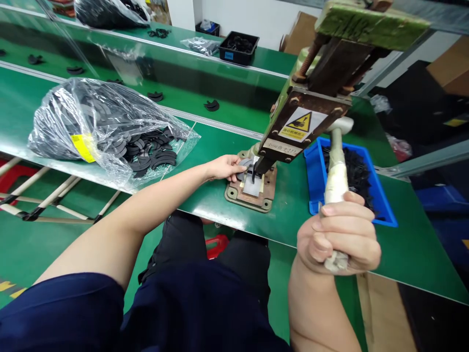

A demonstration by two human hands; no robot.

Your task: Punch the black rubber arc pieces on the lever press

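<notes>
My left hand (227, 167) pinches a dark grey curved part (245, 168) at the base of a hand press (269, 139). The part lies over the press's metal base plate (252, 188), just beside the dark ram tip. My right hand (339, 234) is wrapped round the press's lever handle (336, 176), which is bound in pale tape. A yellow warning label (302, 123) is stuck on the press front. Behind my right hand stands a blue bin (315, 183) with many small black parts (353, 171) in it.
To the left, a clear plastic bag (73, 117) spills dark curved parts (157, 151) onto the green workbench (198, 195). Behind it, a green conveyor (183, 100) carries several similar pieces. A black bin (240, 48) stands farther back. Below left is a pipe rack (54, 195).
</notes>
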